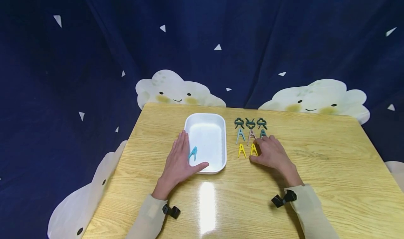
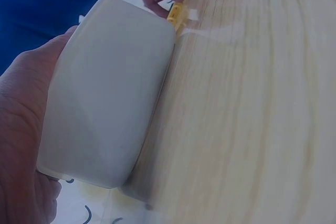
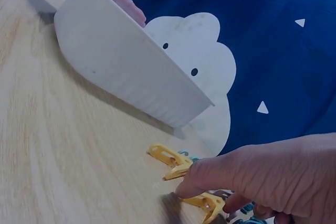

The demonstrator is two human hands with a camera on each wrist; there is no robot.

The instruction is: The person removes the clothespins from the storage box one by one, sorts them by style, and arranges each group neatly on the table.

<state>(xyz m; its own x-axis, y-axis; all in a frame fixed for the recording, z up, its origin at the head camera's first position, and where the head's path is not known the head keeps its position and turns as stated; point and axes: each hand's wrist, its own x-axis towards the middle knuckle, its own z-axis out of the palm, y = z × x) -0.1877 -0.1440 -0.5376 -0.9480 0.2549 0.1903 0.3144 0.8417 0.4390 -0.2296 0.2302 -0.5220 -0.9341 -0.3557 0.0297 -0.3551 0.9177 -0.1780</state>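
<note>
A white tray [image 1: 222, 126] stands on the table with one light blue clothespin [image 1: 194, 152] inside. My left hand [image 1: 178, 160] rests along its left rim, fingers straight and thumb stretched over the near edge. To the right of the tray, my right hand [image 1: 270, 153] is at a yellow clothespin [image 1: 254, 149], thumb and fingers apart on either side of it. A second yellow clothespin [image 1: 241, 150] lies just left of that one. Behind them are a pale blue clothespin [image 1: 240, 135], a pink clothespin [image 1: 251, 135] and a dark green clothespin [image 1: 263, 133], partly hidden by my fingers.
At the back of the rows lie three dark rounded clips [image 1: 239, 123]. The wooden table [image 1: 331, 168] reaches to a navy curtain [image 1: 195, 32] printed with clouds and triangles. A bright reflection shows on the wood in front of the tray.
</note>
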